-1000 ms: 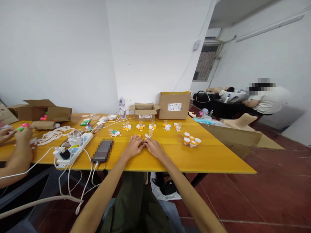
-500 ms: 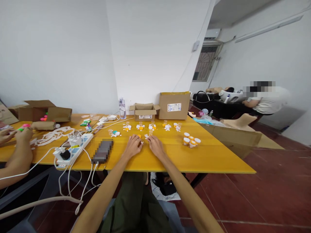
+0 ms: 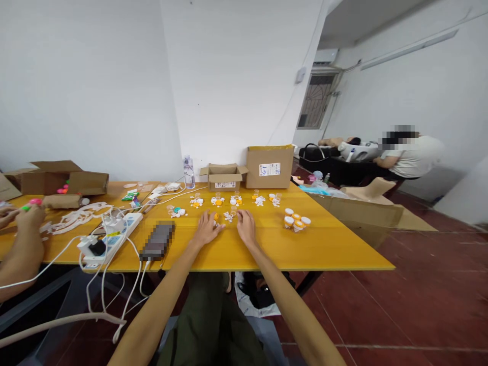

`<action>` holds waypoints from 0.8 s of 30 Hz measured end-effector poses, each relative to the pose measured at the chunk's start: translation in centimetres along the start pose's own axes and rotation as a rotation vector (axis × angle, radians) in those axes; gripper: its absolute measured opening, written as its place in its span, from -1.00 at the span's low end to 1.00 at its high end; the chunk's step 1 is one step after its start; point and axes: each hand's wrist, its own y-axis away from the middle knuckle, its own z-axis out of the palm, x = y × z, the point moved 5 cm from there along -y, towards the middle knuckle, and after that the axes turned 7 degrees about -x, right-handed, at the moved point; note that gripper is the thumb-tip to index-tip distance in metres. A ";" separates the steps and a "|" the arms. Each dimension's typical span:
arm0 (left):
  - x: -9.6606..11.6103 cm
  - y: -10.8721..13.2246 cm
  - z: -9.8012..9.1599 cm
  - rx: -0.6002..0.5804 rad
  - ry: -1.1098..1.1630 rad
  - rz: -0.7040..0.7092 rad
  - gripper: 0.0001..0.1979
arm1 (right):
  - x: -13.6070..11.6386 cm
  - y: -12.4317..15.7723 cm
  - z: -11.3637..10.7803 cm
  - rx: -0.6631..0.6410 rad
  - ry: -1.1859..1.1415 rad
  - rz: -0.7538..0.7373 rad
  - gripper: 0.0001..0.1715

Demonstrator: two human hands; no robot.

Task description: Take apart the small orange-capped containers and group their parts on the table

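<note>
Left hand: here it is, the left hand (image 3: 207, 227) palm down on the yellow wooden table (image 3: 324, 249), fingers spread, thumb angled toward the middle, an orange lid (image 3: 216, 216) right by the fingertips.
Right hand: the right hand (image 3: 246, 226) lies across a gap from its partner, fingers stretched forward, nothing visibly gripped.
White pieces: a loose little heap of white pieces (image 3: 229, 217) sits on the wood between the two hands, each piece too small to make out.
Clear cup: just behind that heap, a small clear cup (image 3: 234, 209), near the right fingertips.
Back row: more white bits, lids and clear cups in separate clusters, with a teal lid (image 3: 177, 211) off to the left.
Lidded cups: over on the right, a tight bunch of lidded cups (image 3: 296, 219), white and orange on top, well apart from the hands.
Phone and power: a dark smartphone (image 3: 158, 240) lies beside the loaded power strip (image 3: 131, 222).
Far left: a co-worker's hand (image 3: 30, 216) is at bright pink and green items.
</note>
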 end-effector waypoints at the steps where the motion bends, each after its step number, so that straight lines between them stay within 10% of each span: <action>1: -0.1 -0.3 0.3 -0.019 0.017 -0.013 -0.39 | 0.5 -0.1 -0.1 0.052 -0.052 0.043 -0.70; 7: 1.1 -3.1 1.9 -0.063 0.130 0.006 -0.08 | 2.9 -0.7 0.1 0.144 -0.178 0.179 -0.62; 16: 3.1 -5.6 2.8 -0.079 0.544 0.085 -0.38 | 3.2 -2.5 0.6 0.051 -0.236 0.134 -0.53; 24: 0.3 -5.4 1.1 0.219 0.992 -0.115 -0.51 | 1.0 -3.5 2.3 -0.289 -0.017 0.037 -0.54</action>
